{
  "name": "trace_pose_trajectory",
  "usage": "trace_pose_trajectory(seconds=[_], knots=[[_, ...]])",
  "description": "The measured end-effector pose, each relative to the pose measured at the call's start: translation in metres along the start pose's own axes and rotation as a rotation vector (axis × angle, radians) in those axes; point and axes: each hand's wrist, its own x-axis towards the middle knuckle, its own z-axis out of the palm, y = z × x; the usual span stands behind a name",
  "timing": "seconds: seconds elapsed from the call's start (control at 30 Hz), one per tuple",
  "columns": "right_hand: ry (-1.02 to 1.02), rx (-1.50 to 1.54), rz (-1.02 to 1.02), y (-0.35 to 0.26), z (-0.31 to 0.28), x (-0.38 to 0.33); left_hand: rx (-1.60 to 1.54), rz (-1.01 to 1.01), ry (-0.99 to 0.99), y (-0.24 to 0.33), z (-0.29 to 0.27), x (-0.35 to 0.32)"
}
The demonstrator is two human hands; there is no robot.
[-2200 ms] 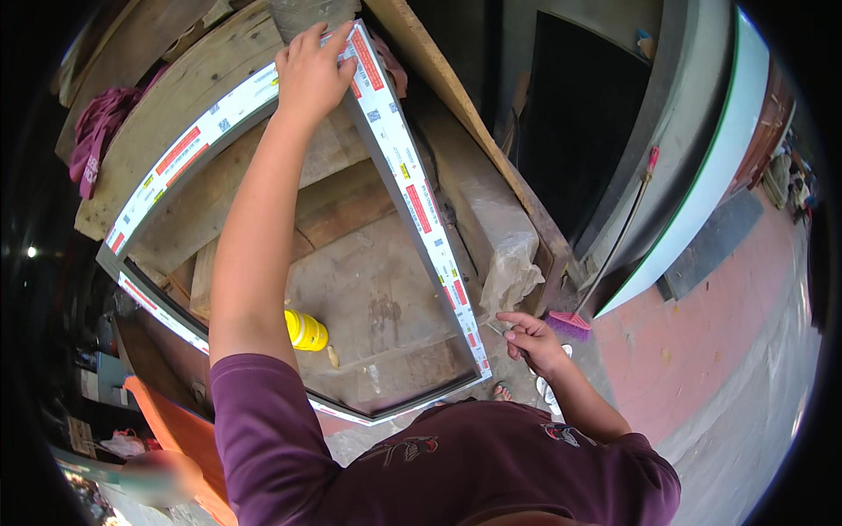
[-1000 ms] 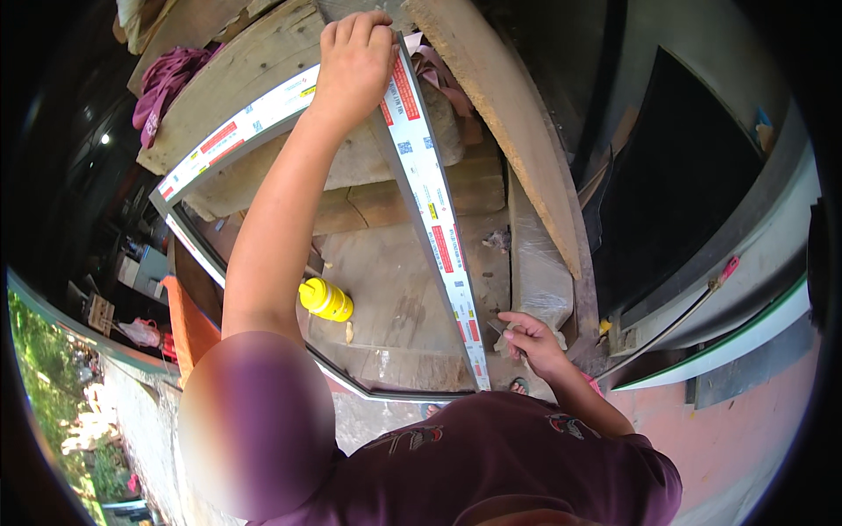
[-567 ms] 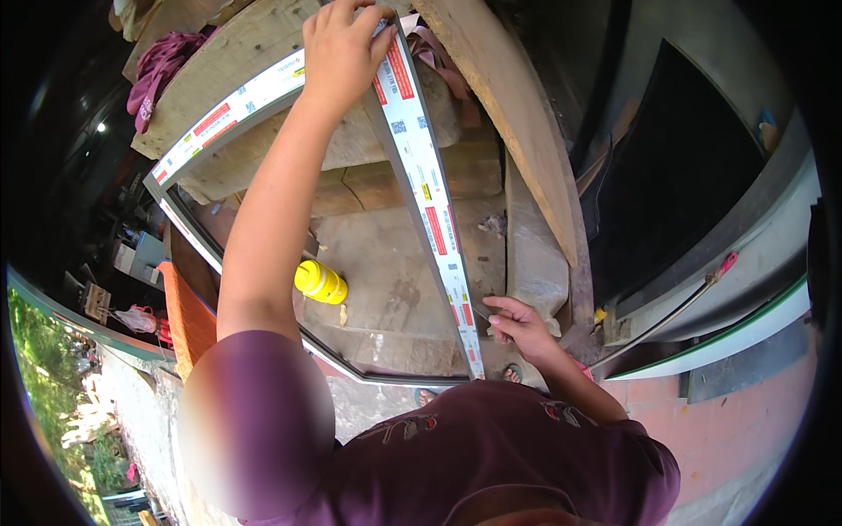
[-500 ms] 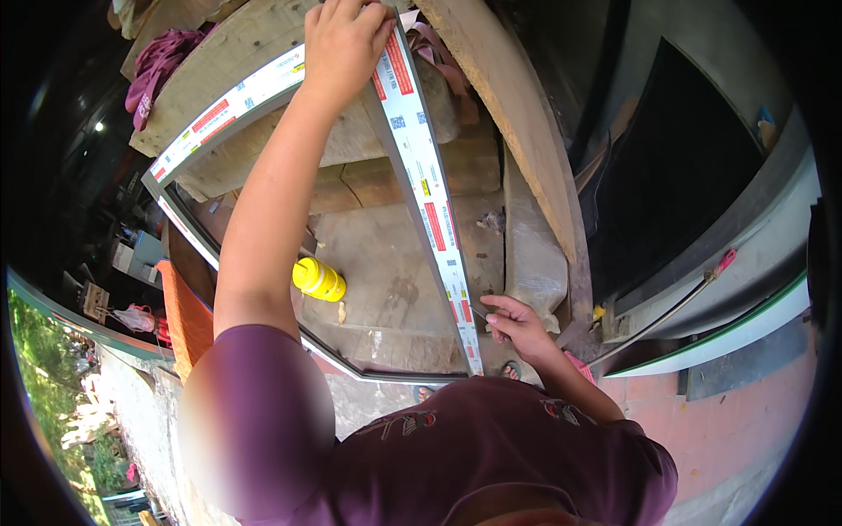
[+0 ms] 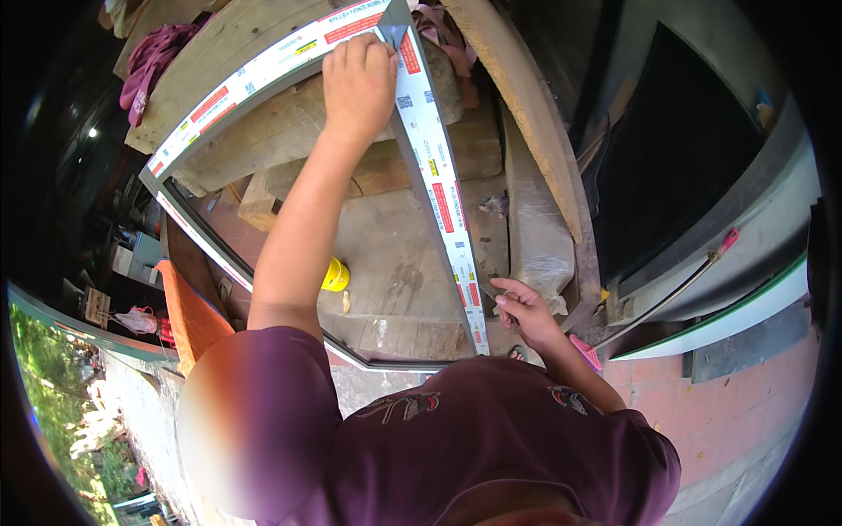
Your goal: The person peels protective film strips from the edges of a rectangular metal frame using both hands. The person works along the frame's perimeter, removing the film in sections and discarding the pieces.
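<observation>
Right hand (image 5: pixel 526 314): positioned just beside the near end of the frame's right rail; index finger extended, thumb drawn in, a slim tool (image 5: pixel 488 289) apparently pinched between them, too small to be identified.

Frame (image 5: pixel 435 167): one, four-sided, grey profile, faced with printed white film; laid out from beside the torso to the wooden planks (image 5: pixel 219 68) at the far side. Judged stiff along each rail, moderate in weight, awkward through its length; film likely slippery, finish easily scratched. Best taken hold of around the bare profile of two opposite rails, not by the film.

Yellow container (image 5: pixel 335 275): seen through the opening, partly hidden by the left forearm.

Left hand (image 5: pixel 360 89): placed at the inner edge of the far right corner, fingers curled; whether rail or film is gripped cannot be told.
</observation>
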Motion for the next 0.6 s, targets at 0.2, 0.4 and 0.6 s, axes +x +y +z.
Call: trace_pose_trajectory(seconds=[0.2,0.4,0.6], knots=[[-0.014,0.025,0.047,0.001,0.007,0.012,-0.138,-0.12,0.024,0.018,-0.005,-0.02],[-0.034,0.023,0.043,0.001,0.01,0.023,-0.443,-0.519,0.024,0.025,-0.009,-0.029],[-0.059,0.014,0.053,0.007,0.006,0.026,-0.266,-0.738,-0.331,0.03,-0.034,0.02]])
